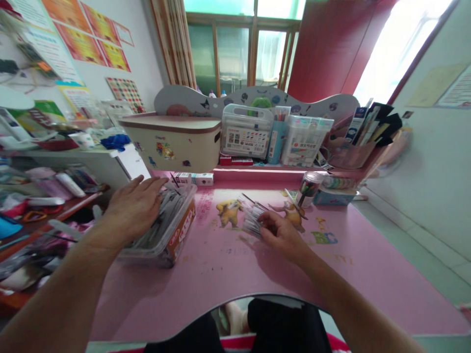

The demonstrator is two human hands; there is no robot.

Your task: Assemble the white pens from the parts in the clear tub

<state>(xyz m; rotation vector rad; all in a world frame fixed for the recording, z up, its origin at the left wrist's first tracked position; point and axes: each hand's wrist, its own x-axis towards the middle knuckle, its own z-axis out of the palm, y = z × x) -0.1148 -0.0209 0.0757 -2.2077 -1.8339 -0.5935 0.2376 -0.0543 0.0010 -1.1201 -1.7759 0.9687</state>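
Observation:
My left hand (134, 208) lies flat, fingers stretched out, over a clear plastic box (164, 255) with an orange-brown label. Inside the box are many slim grey and clear pen-like sticks (162, 218); the hand covers part of them. On the pink desk, my right hand (281, 233) has its fingers curled, with thumb and fingertips closed at the near right end of a bundle of thin clear sticks (252, 218). These sticks look like pens or refills, too small to make out exactly. A few dark-tipped ones stick out toward the back.
A jar of pens (309, 189) and a blue box (334, 197) stand at the desk's back right. Behind, a shelf holds a beige bin (176, 144), a clear marker case (246, 132) and a pink pen holder (349, 154). Clutter fills an orange-brown surface (62, 220) at left.

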